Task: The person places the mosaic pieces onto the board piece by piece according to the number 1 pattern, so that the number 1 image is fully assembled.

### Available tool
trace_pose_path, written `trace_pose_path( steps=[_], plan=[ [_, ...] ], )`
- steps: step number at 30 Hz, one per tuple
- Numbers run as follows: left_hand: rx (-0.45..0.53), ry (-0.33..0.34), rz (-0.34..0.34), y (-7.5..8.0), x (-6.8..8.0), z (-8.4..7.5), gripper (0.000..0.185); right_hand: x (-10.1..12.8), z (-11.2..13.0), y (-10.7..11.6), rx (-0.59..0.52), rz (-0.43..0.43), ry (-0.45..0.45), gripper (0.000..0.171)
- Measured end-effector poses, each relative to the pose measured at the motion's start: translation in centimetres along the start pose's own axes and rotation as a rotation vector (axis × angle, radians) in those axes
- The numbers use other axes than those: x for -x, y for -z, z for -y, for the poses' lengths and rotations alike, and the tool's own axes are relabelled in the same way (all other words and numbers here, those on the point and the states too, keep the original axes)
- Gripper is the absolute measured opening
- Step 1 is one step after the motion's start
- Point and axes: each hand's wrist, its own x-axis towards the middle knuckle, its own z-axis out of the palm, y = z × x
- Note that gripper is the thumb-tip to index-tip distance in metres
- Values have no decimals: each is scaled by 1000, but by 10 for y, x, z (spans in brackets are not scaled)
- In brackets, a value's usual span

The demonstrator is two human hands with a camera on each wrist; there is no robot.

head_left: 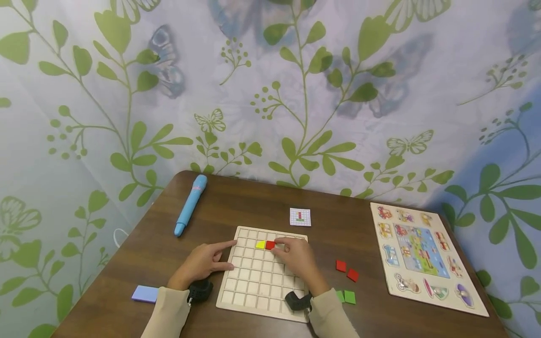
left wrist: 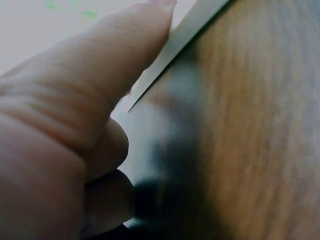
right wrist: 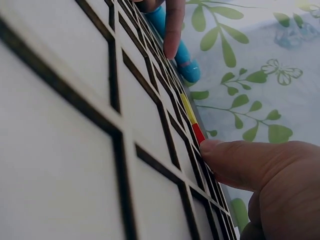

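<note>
Red tile (head_left: 270, 245): in grid board (head_left: 253, 286) top row, touching yellow tile (head_left: 260, 244).
Right hand (head_left: 297, 258): fingers straight, fingertip presses tile; best pushed flat.
Left hand (head_left: 203, 263): fingers relaxed, steadying board's left edge.

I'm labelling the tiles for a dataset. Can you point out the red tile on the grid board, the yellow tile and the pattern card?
red tile (head_left: 270, 244), head view, its middle.
yellow tile (head_left: 260, 244), head view, its middle.
pattern card (head_left: 300, 217), head view, its middle.

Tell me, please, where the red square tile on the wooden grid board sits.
In the head view, the red square tile lies in the wooden grid board's second row, right of the yellow square tile, touched by the right hand.
</note>
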Motion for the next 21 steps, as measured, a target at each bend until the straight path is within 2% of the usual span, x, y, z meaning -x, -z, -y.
trace_pose_path(
  steps=[7, 13, 15, 21],
  plan=[
    [9, -26, 4, 0, -4, -1, 68, 2, -3, 1, -11, -39, 11, 28],
    [25, -42, -5, 2, -3, -2, 67, 3, -6, 5, -188, -67, -29, 29],
    [22, -40, -8, 2, -2, -1, 67, 5, -6, 10, -220, -80, -35, 30],
    [17, -7, 2, 2, 1, 0, 68, 13, 2, 36, -206, -95, -29, 31]
  ],
)
